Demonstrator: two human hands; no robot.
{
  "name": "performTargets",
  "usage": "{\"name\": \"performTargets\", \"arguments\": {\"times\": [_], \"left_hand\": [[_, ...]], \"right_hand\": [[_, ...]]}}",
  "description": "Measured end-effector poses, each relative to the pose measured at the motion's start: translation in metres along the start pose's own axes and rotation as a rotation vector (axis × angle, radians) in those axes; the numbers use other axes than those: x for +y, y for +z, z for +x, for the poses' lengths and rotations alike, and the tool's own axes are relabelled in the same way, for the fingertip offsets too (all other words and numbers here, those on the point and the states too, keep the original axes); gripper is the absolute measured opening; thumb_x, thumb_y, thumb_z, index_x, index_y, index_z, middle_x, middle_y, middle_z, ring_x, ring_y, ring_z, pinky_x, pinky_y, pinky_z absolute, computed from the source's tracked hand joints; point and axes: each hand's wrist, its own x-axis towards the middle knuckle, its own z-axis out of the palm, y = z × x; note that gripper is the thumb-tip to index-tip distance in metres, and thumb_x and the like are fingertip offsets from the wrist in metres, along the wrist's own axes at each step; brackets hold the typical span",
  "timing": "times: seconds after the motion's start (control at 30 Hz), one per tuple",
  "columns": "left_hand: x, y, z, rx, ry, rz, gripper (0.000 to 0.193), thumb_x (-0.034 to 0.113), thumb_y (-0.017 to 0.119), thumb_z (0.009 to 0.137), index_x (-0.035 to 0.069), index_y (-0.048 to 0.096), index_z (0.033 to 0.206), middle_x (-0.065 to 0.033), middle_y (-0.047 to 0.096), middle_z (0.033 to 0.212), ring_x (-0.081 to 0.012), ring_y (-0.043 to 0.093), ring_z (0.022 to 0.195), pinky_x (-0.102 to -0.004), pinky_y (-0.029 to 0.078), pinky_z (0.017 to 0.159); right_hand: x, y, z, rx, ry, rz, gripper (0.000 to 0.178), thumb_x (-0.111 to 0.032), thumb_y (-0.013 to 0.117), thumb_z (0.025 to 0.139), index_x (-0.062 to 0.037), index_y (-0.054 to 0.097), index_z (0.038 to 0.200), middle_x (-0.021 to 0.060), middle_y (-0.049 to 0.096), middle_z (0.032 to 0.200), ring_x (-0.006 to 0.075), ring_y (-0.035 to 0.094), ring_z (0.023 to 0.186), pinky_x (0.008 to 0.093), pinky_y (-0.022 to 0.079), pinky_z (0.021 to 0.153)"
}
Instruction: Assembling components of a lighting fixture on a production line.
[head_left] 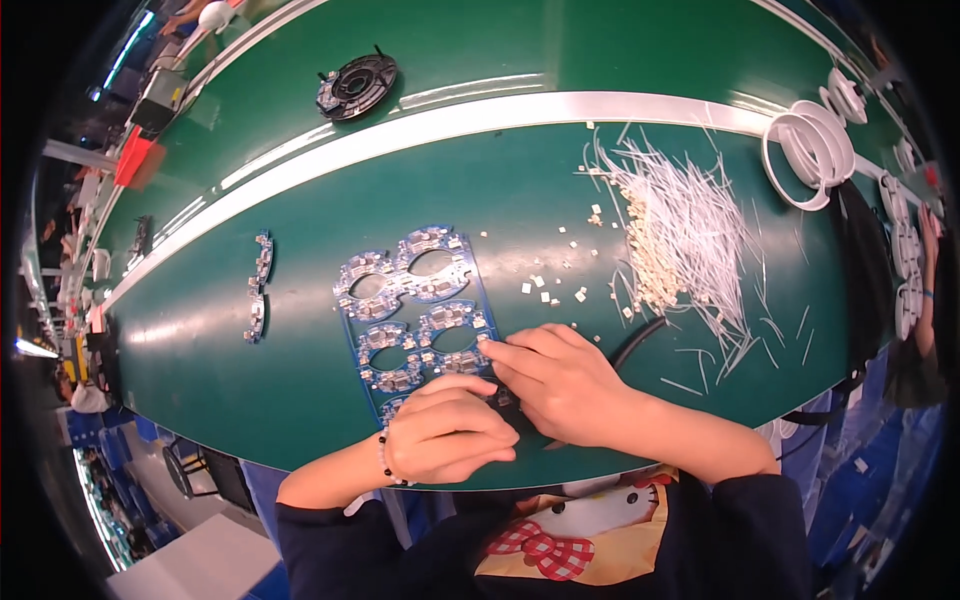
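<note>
A blue circuit board panel (485, 295) with several rounded sections and large oval openings lies on the green table in front of me. My right hand (555, 385) rests over its lower right edge, the fingertips together against a section there. Whatever they pinch is too small to make out. Beside it, my left hand (445, 430) is curled over the panel's near end, and its palm and any contents are hidden. A dark object, partly covered, sits between the hands. From behind the right hand a black tube or cable (637, 342) sticks out.
Right of the panel lies a heap of thin white strips (700, 230) with small cream connectors (650, 250) alongside, some scattered leftward. Two joined board pieces (260, 285) lie at left. Beyond the white rail (450, 115) is a black round part (360, 88); white rings (810, 155) stand far right.
</note>
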Motion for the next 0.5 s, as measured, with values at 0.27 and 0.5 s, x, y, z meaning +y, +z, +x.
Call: {"name": "performTargets", "arguments": {"times": [0.27, 0.5], "left_hand": [[0.004, 0.039, 0.022, -0.198, 0.296, 0.083, 0.017, 0.005, 0.059, 0.061, -0.001, 0.059, 0.077, -0.0102, 0.058, 0.088, -0.0196, 0.054, 0.068, -0.0307, 0.044, 0.067], [0.015, 0.044, 0.020, -0.072, 0.183, 0.369, 0.032, 0.009, 0.057, 0.065, 0.004, 0.057, 0.097, -0.0064, 0.055, 0.094, -0.0153, 0.051, 0.072, -0.0276, 0.040, 0.066]], "right_hand": [[0.010, -0.004, -0.004, 0.076, 0.019, 0.224, 0.025, -0.009, 0.058, 0.057, -0.0012, 0.060, 0.081, 0.0094, 0.060, 0.096, 0.0249, 0.056, 0.079, 0.0335, 0.045, 0.068], [0.008, -0.016, 0.002, 0.322, 0.264, 0.398, 0.028, 0.014, 0.042, 0.059, 0.0008, 0.061, 0.075, 0.0124, 0.063, 0.084, 0.0213, 0.059, 0.075, 0.0278, 0.047, 0.066]]}}
